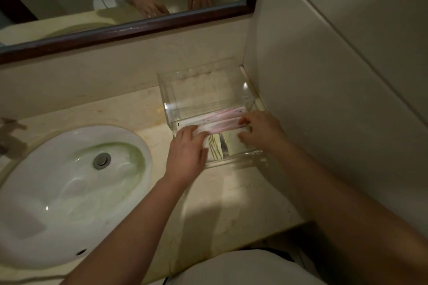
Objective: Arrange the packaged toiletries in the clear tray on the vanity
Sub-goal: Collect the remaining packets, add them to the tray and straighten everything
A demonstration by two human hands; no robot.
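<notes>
While both hands reach into the clear tray on the counter, a bundle of long pink-and-white packets lies crosswise inside it, toward the near half. The tray sits at about one o'clock from the middle of the view, pushed into the corner where the counter meets the side wall, its right edge just beside that wall. The far half of the tray looks bare.

At the left end of the packets, the left hand rests palm down with its fingers curled over the wrapping, pinching that end. At three o'clock from it, the right hand grips the other end, fingertips bent down onto the packets. Between the two hands, nearer the front wall of the tray, some pale wrapped items with dark stripes show through the plastic; what they are I cannot tell.

The white sink fills the eight o'clock part of the view, well apart from the tray, with its round metal drain near the centre of the bowl. Along the top, at eleven o'clock, a dark-framed mirror reflects the person's arms and the counter.
</notes>
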